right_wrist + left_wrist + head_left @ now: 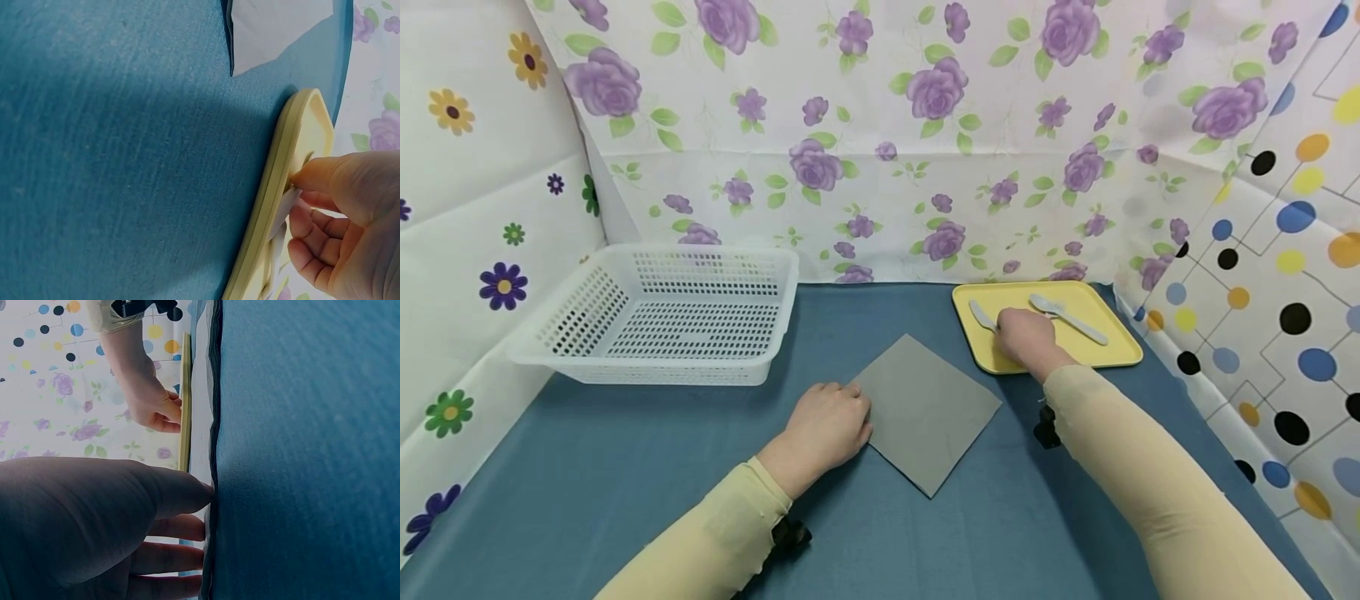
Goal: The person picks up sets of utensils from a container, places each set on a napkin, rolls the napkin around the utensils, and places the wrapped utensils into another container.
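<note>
A grey folded square napkin [932, 417] lies cornerwise on the blue cloth, its layered edge [214, 425] showing in the left wrist view. My left hand [827, 425] rests on the napkin's left corner, fingertips on top and thumb against the edge. At the right, my right hand [1028, 337] reaches over the yellow tray [1120, 354] and pinches a light-coloured knife [981, 315] between thumb and fingers; the hand hides most of its handle. Other pale cutlery [1078, 325] lies on the tray to the right of that hand, partly overlapping.
A white perforated plastic basket [700, 373] stands at the back left. Flowered sheeting [880, 150] hangs behind the table, with a dotted sheet [1292, 317] along the right side. The blue tablecloth [625, 467] covers the surface.
</note>
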`<move>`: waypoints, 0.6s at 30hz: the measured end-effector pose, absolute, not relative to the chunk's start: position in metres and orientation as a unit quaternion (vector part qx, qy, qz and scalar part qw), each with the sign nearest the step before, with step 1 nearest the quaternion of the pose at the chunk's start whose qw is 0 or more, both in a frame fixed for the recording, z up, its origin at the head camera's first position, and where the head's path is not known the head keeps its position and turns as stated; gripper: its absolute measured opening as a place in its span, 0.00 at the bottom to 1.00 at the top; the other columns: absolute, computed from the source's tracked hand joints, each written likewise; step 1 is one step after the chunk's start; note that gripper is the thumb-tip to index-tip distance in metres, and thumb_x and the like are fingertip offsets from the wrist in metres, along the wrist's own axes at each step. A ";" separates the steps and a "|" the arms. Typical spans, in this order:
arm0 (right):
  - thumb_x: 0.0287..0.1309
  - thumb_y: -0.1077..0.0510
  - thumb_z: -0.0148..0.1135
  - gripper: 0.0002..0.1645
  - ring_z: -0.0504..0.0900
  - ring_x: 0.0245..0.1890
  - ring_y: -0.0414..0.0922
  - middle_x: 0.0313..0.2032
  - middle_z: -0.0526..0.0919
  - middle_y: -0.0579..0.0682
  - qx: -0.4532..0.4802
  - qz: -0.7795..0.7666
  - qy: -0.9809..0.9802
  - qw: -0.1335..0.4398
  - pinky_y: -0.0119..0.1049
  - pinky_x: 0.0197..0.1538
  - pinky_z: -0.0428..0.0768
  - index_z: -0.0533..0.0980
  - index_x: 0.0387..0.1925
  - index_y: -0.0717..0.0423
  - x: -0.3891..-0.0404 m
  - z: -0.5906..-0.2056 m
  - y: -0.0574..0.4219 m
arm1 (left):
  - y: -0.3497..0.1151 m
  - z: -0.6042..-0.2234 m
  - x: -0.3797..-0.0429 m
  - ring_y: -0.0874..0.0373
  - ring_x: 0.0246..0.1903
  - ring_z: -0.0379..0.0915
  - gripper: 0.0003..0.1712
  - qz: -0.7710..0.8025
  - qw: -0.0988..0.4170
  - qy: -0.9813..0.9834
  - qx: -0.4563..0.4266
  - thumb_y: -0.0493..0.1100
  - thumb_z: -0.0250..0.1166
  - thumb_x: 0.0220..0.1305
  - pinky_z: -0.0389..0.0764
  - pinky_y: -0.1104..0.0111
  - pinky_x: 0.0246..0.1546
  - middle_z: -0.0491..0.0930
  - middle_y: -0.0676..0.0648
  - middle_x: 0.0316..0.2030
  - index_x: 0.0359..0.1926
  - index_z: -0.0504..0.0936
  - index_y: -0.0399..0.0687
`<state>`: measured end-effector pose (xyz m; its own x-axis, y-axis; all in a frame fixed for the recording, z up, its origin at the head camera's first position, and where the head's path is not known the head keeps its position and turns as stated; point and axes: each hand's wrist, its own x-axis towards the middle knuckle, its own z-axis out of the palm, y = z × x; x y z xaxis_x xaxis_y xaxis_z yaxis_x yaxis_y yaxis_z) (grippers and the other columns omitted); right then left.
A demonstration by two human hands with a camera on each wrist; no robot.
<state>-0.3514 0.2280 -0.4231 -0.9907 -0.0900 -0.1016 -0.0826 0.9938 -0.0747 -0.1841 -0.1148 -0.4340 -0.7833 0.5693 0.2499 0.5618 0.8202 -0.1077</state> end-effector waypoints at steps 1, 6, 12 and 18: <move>0.81 0.61 0.52 0.19 0.78 0.28 0.54 0.28 0.81 0.56 -0.044 -0.036 0.997 0.052 0.50 0.35 0.76 0.82 0.32 0.58 -0.351 -0.422 0.228 | -0.115 -0.434 -0.184 0.49 0.33 0.84 0.12 0.014 0.136 -0.944 -0.300 0.50 0.79 0.70 0.88 0.54 0.43 0.82 0.48 0.32 0.36 0.89 0.48; 0.78 0.62 0.53 0.19 0.74 0.26 0.52 0.25 0.78 0.55 -0.042 -0.040 0.997 0.057 0.47 0.33 0.73 0.81 0.28 0.57 -0.349 -0.419 0.228 | -0.114 -0.435 -0.185 0.49 0.34 0.84 0.12 0.015 0.135 -0.944 -0.300 0.50 0.79 0.70 0.88 0.54 0.43 0.82 0.48 0.33 0.36 0.89 0.48; 0.75 0.64 0.54 0.18 0.72 0.24 0.50 0.23 0.76 0.54 -0.045 -0.052 0.996 0.065 0.44 0.31 0.71 0.80 0.26 0.56 -0.348 -0.419 0.230 | -0.114 -0.435 -0.185 0.49 0.34 0.84 0.12 0.015 0.133 -0.945 -0.299 0.50 0.79 0.70 0.88 0.54 0.43 0.82 0.48 0.33 0.36 0.90 0.49; 0.75 0.63 0.58 0.12 0.76 0.26 0.50 0.26 0.81 0.54 -0.062 -0.072 0.994 0.046 0.44 0.32 0.74 0.84 0.34 0.60 -0.345 -0.420 0.229 | -0.115 -0.435 -0.184 0.49 0.34 0.84 0.12 0.017 0.138 -0.944 -0.300 0.50 0.80 0.70 0.88 0.54 0.43 0.83 0.48 0.33 0.36 0.90 0.48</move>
<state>-0.3449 0.2286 -0.4196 -0.9881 -0.1302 -0.0816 -0.1172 0.9820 -0.1481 -0.1843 -0.1146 -0.4348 -0.7820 0.5704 0.2513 0.5612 0.8198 -0.1141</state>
